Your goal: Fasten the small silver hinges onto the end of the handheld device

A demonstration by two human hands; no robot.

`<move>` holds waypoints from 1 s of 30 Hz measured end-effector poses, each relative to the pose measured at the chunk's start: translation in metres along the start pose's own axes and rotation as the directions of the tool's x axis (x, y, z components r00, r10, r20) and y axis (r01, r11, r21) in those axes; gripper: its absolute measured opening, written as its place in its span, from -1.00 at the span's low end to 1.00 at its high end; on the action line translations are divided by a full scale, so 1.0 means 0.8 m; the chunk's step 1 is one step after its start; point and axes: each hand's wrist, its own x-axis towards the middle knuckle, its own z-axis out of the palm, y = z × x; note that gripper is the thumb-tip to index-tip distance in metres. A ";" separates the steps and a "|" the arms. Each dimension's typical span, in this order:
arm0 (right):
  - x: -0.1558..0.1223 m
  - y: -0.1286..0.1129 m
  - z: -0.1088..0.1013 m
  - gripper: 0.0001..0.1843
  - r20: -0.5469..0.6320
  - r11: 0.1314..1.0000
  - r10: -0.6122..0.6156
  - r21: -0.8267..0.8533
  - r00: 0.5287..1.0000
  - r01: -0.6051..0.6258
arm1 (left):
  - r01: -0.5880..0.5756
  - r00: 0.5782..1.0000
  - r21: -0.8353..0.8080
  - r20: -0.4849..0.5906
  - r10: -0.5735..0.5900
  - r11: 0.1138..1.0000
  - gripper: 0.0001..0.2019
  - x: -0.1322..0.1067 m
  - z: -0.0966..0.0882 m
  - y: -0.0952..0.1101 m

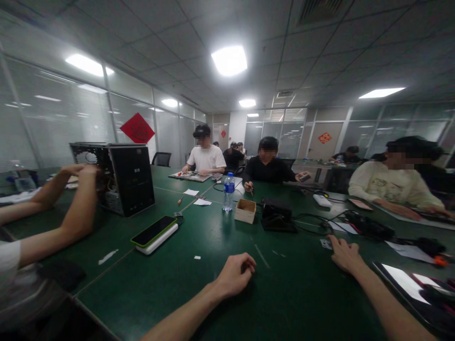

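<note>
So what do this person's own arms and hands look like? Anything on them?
Both the left hand and the right hand are bare, with no gloves. The left forearm and right forearm are bare too, with no sleeve in view. No watch, bracelet or cable shows on either wrist.

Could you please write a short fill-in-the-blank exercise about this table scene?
The table under the left hand is ____. The right hand holds ____. The phone lies with its screen facing ____. The water bottle stands beside a small open ____.

Missing words: green; nothing; up; box.
</note>
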 end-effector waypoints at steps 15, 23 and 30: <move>-0.014 -0.007 -0.017 -0.42 -0.002 1.000 0.017 0.005 1.000 -0.017 | -0.056 0.998 0.021 0.026 0.055 0.998 -0.80 0.002 -0.003 0.006; -0.015 -0.005 -0.016 -0.40 -0.015 1.000 0.005 -0.016 1.000 -0.006 | -0.089 0.995 0.002 0.039 0.089 0.996 -0.78 0.004 -0.001 0.002; -0.012 -0.003 -0.010 -0.42 -0.006 1.000 0.007 -0.020 1.000 -0.008 | -0.066 0.996 0.042 0.068 0.063 0.997 -0.77 0.004 0.000 0.001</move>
